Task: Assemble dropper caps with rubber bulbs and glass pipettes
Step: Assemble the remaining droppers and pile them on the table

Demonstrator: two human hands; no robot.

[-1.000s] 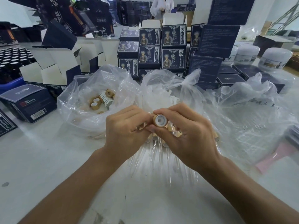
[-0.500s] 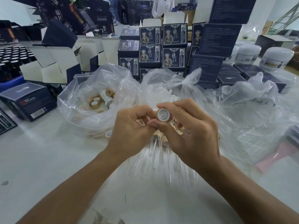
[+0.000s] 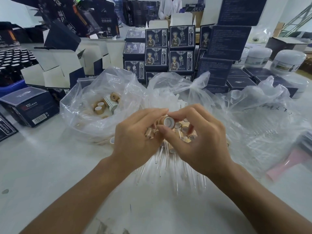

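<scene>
**One cap in the hands, many more to go**

The job looks part done. A pile of finished droppers (image 3: 170, 159), with caps on glass tubes, lies on the worktop (image 3: 50, 166) under the hands. Loose caps (image 3: 99, 107) wait in the clear bag (image 3: 81, 98) on the left, so plenty seems left to do.

The right hand (image 3: 197, 142) pinches one cap (image 3: 168, 122) between thumb and finger, open end facing the person. The left hand (image 3: 136, 132) is curled close beside it, fingertips touching near the cap. What the left hand holds cannot be told. Both hands are together, just above the pile.
</scene>
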